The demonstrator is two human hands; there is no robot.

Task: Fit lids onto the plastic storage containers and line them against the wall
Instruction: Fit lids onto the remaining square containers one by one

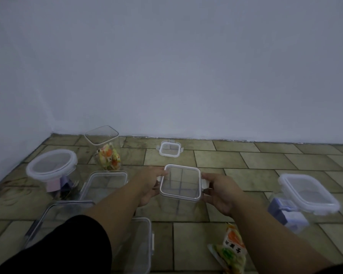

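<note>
A clear square container (179,194) with a white-rimmed lid (180,181) stands on the tiled floor in the middle. My left hand (150,185) grips the lid's left side and my right hand (221,191) grips its right side by a white clip. A small square lid (169,148) lies flat near the wall. A tall container with snack packets (108,157) stands at the back left, its clear lid (101,134) resting tilted on top. A round lidded container (52,165) stands at the left and a lidded square one (308,191) at the right.
Two clear rectangular containers (104,182) (63,218) stand at the near left and another clear piece (141,246) lies by my left forearm. A snack packet (233,248) lies on the floor at the near right. The white wall (186,76) meets the floor just behind.
</note>
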